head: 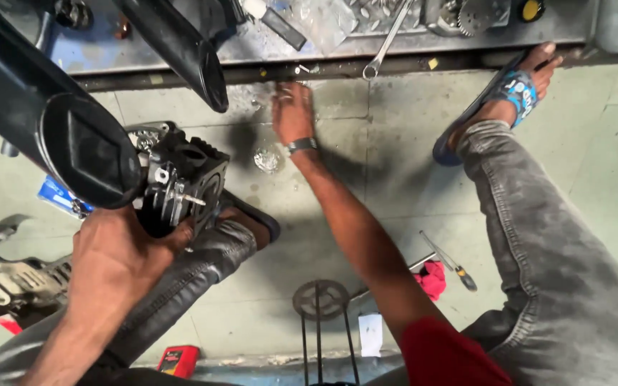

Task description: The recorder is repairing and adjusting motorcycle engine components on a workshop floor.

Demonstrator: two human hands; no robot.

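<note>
A grimy tiled floor (395,171) fills the frame, with a cluttered metal ledge (366,43) across the top carrying a spanner (388,39). At left centre, the left hand (112,261) holds a black finned engine cylinder (180,182) against the knee, its grip closed round the lower edge. The right hand (292,114) reaches to the upper middle, fingers spread flat on the floor by the ledge, holding nothing. The cylinder sits detached with its fittings on; a screwdriver (448,261) and red rag (432,279) lie unused at lower right.
</note>
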